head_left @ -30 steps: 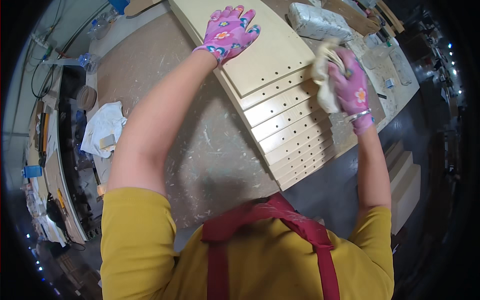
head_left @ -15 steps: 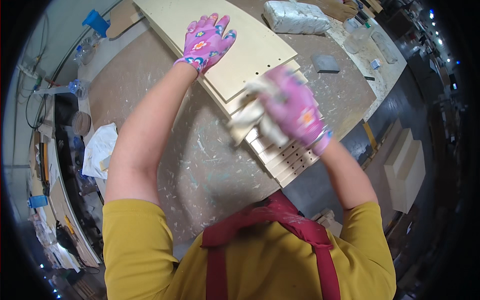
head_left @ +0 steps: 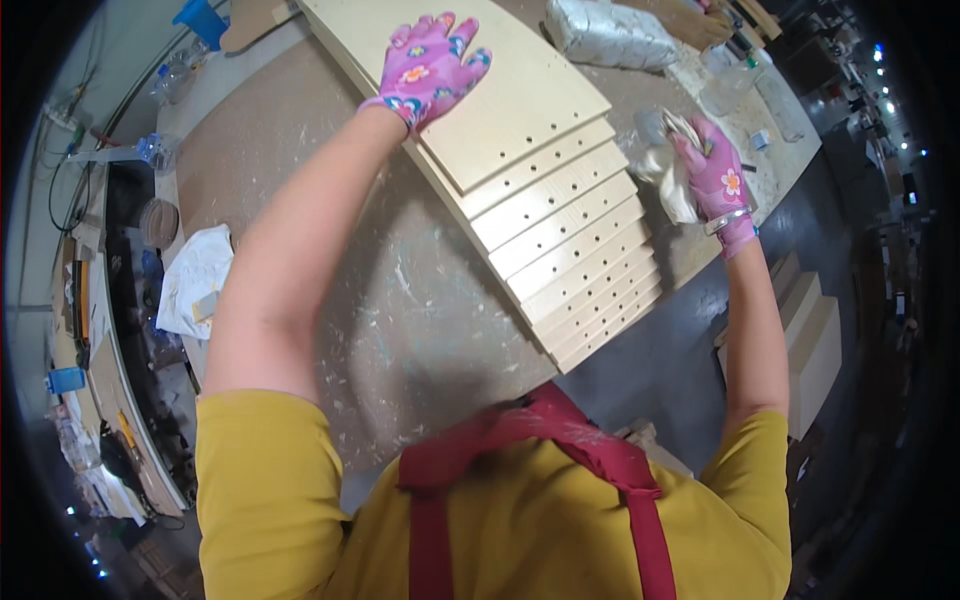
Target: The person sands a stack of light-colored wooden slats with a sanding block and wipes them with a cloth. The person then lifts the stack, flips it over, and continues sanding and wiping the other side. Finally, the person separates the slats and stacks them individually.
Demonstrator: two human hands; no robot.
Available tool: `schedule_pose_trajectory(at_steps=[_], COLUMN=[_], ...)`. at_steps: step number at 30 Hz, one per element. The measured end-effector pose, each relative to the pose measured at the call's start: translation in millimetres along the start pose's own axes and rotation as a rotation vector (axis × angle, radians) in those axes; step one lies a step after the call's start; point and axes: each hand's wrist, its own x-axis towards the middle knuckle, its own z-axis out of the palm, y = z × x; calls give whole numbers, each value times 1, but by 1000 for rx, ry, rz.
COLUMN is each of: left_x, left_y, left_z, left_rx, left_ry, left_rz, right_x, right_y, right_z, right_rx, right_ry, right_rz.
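Observation:
A fanned stack of pale boards [head_left: 550,190] lies slantwise on the workbench, each board set back from the one below, with small holes along the stepped ends. My left hand [head_left: 430,70], in a pink flowered glove, rests flat on the top board with its fingers spread. To the right of the stack, over the bench, my right hand [head_left: 715,175] wears a matching glove. Its fingers are closed round a crumpled whitish rag [head_left: 672,185], which hangs toward the boards. The grey block seen on the bench is partly hidden behind the rag.
The brown, paint-marked workbench [head_left: 400,320] carries a silvery wrapped bundle [head_left: 612,35] and a clear bottle [head_left: 728,88] at the far right. A white bag [head_left: 197,280] and a blue cup [head_left: 200,22] are at the left. Boards [head_left: 815,350] stand near the floor at right.
My right hand has moved with the rag from the stepped board ends out to the right, off the stack. My left hand stays flat on the top board.

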Motion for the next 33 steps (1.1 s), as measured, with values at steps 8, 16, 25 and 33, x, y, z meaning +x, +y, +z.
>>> schedule_pose_trajectory(at_steps=[8, 16, 25, 33], left_x=[0, 1, 0, -1], left_y=[-3, 13, -3, 13], left_z=[4, -14, 3, -11], left_rx=[16, -78, -36, -99], left_ry=[1, -78, -22, -43], left_rz=[7, -12, 18, 8], right_x=[-99, -55, -119, -124], right_y=[-166, -74, -155, -105], right_z=[89, 66, 72, 84], right_rx=[-88, -46, 182, -222], right_ry=[-193, -14, -250, -172], right_rz=[-530, -301, -328, -124])
